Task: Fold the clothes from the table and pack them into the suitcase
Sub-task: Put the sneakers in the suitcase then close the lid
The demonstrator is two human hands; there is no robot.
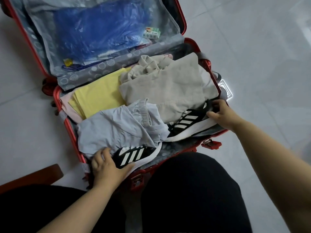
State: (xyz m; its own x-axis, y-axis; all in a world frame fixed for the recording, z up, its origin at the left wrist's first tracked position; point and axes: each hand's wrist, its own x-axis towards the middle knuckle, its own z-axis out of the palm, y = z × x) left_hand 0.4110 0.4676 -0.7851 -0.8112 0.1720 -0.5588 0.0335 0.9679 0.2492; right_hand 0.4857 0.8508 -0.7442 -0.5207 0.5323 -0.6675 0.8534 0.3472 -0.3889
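Kid: Words on the near shoe (134, 154), can you read any?

Me: No words. I see three white stripes on its black side. The far shoe (186, 122) has the same stripes. The little packet (151, 33) under the net in the lid has a picture and some print, but it is too blurry to read.

Kid: What is your left hand (107, 167) doing?

Me: It grips the near shoe at the front corner of the red suitcase (74, 140). My thumb lies along the white sole and my fingers curl over the top.

Kid: And your right hand (222, 114)?

Me: It holds the far shoe by its end, at the right edge of the suitcase. My fingers curl over the black part and my thumb presses the white sole.

Kid: Where are the clothes?

Me: In the suitcase. The yellow cloth (99, 95) lies flat on the pink cloth (67, 101). The beige cloth (165, 84) is beside it, bunched at the top. The light blue cloth (117, 128) lies crumpled in front, over part of both shoes. A blue bag (94, 31) sits in the lid.
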